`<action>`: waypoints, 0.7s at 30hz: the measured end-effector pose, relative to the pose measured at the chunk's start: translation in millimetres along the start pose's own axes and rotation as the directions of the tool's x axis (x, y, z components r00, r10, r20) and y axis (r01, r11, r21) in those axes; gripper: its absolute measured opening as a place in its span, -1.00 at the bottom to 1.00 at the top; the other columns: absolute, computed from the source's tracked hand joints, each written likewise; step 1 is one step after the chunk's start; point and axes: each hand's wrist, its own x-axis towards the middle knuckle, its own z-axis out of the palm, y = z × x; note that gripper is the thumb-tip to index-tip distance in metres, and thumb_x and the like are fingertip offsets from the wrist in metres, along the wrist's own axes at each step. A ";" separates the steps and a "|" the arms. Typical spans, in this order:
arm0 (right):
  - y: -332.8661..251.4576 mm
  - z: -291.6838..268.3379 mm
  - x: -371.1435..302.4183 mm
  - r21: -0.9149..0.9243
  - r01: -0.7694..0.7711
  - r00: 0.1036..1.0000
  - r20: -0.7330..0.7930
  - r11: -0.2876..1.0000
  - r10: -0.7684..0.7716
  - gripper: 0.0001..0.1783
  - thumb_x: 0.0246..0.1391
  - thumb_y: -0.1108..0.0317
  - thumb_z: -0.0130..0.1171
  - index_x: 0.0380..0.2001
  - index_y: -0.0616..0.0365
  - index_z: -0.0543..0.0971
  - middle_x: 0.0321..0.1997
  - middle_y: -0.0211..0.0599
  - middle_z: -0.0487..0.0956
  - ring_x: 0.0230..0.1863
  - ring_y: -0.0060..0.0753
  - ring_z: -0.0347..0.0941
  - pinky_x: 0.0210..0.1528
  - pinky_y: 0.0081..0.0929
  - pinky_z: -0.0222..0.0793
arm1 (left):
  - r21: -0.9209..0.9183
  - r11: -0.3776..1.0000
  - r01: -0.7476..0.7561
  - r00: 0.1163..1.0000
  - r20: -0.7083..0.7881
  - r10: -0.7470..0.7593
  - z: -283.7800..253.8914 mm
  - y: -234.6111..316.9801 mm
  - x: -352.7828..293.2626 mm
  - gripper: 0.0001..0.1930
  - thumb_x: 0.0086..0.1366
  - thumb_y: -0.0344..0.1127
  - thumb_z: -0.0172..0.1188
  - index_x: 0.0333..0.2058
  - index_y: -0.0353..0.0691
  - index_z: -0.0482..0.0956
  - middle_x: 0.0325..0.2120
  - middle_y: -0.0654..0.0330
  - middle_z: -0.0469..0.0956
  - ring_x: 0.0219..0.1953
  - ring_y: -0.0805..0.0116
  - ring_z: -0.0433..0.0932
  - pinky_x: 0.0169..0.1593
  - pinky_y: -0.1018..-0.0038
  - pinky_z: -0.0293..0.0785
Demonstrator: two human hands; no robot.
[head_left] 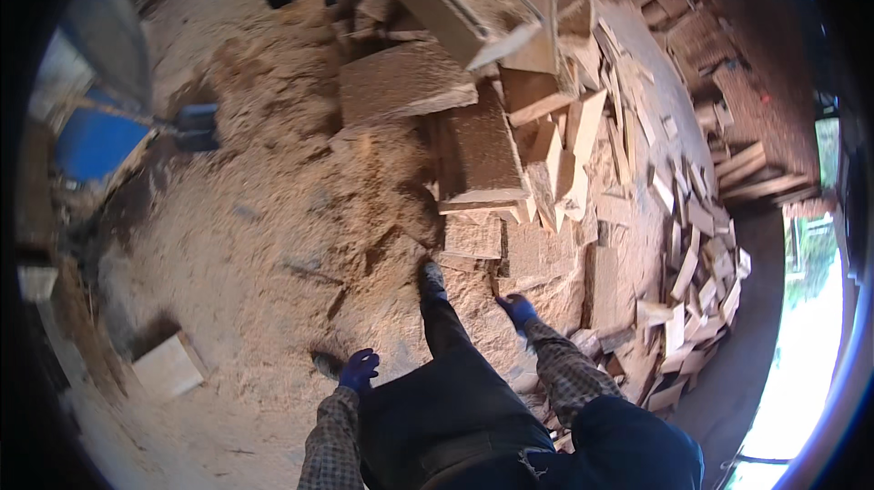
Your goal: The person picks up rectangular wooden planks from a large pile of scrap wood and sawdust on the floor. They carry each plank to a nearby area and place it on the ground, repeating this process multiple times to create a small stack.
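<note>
- Head view: the board (539, 253) nearest to my right hand (519, 309) lies flat in the sawdust (273, 240), a little ahead of my fingers.
- My right hand, in a blue glove, points forward and down. I cannot tell if its fingertips touch wood or pinch something; the picture is too small there.
- My left hand (361, 370) hangs beside my leg, its fingers loosely curled and a bit apart, with nothing visible in it. Perhaps it is free for balance.
- My shoe (431, 279) is set forward, near a small block (472, 237), probably to support my leaning body.
- Beyond the board, a thick beam (481, 144) lies among other tilted pieces; these seem to prop one another.
- To the right, the offcuts (699, 294) lie in many directions, too loose, I think, for an ordered stack.
- Far left, a pale block (170, 368) rests alone on the floor.
</note>
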 end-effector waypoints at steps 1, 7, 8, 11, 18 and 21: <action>58.7 -35.7 33.2 0.002 0.004 0.946 -0.324 1.000 -0.003 -0.18 -0.19 -0.23 0.12 -0.11 0.36 0.41 -0.07 0.07 0.44 0.01 -0.09 0.35 0.02 -0.38 0.24 | 0.028 1.000 -0.009 1.000 0.021 0.008 44.3 -10.6 44.1 -0.55 0.11 -0.21 0.17 -0.04 -0.22 0.33 -0.24 0.14 0.48 -0.23 0.32 0.48 -0.27 0.38 0.47; -17.2 -159.2 175.6 0.140 0.117 0.881 -0.471 0.983 -0.038 -0.16 -0.16 -0.20 0.13 -0.07 0.41 0.35 -0.05 0.11 0.41 0.01 -0.06 0.32 0.03 -0.34 0.22 | 0.351 0.936 0.034 0.981 -0.188 0.035 146.0 99.0 138.8 -0.44 0.10 -0.05 0.18 -0.02 -0.28 0.30 -0.13 0.06 0.41 -0.11 0.28 0.43 -0.09 0.44 0.39; -36.1 -183.1 188.8 0.222 0.160 0.918 -0.391 0.962 -0.062 -0.15 -0.17 -0.20 0.13 -0.04 0.39 0.34 0.01 0.19 0.35 0.08 -0.01 0.27 0.10 -0.33 0.16 | 0.392 0.920 -0.019 0.984 -0.154 0.086 161.2 97.0 176.5 -0.41 0.09 -0.04 0.18 -0.01 -0.29 0.29 -0.10 0.05 0.39 -0.07 0.25 0.40 -0.03 0.43 0.34; -48.2 -200.9 273.7 0.151 -0.005 0.951 -0.306 0.989 0.052 0.01 -0.21 -0.30 0.08 0.04 0.47 0.22 0.06 0.23 0.29 0.13 0.02 0.21 0.14 -0.31 0.12 | 0.389 0.908 -0.156 0.970 -0.114 0.215 218.9 117.3 259.4 -0.31 0.08 0.00 0.19 0.05 -0.35 0.20 0.01 -0.01 0.29 0.08 0.19 0.27 0.13 0.41 0.17; -28.0 -180.0 360.3 0.460 0.029 0.976 -0.206 0.887 0.074 -0.08 -0.29 -0.24 0.23 -0.15 0.49 0.35 -0.21 0.05 0.47 -0.19 -0.21 0.42 -0.17 -0.38 0.32 | 0.689 0.706 -0.161 0.918 -0.157 0.363 330.6 203.7 387.2 -0.12 -0.02 0.11 0.22 0.12 -0.36 0.07 0.08 -0.14 0.18 0.14 0.11 0.20 0.14 0.35 0.14; -10.3 -181.7 359.9 0.541 0.052 0.988 -0.151 0.839 0.036 -0.13 -0.27 -0.17 0.27 -0.18 0.49 0.36 -0.29 -0.04 0.50 -0.29 -0.31 0.43 -0.28 -0.41 0.35 | 0.653 0.737 -0.176 0.907 -0.183 0.379 344.2 202.5 420.9 -0.07 -0.04 0.17 0.21 0.13 -0.37 0.04 0.06 -0.14 0.23 0.12 0.09 0.23 0.10 0.34 0.19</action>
